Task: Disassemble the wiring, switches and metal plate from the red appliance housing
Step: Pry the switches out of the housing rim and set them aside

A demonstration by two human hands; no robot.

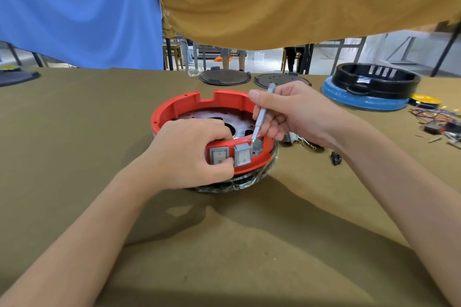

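Observation:
The round red appliance housing (184,104) sits upside down in the middle of the table, with a perforated metal plate (214,114) inside it. Two grey rocker switches sit in its near wall: the left switch (219,155) is flush, the right switch (242,154) juts outward. My left hand (189,154) grips the near rim, fingers curled inside and thumb under the switches. My right hand (287,112) holds a silver screwdriver (262,114), whose tip is at the right edge of the right switch.
Two dark round plates (224,77) lie at the table's far edge. A black housing (374,80) on a blue ring stands at the far right. Loose coloured wires and small parts (436,119) lie at the right edge, and a connector with a wire (309,144) lies just right of the red housing.

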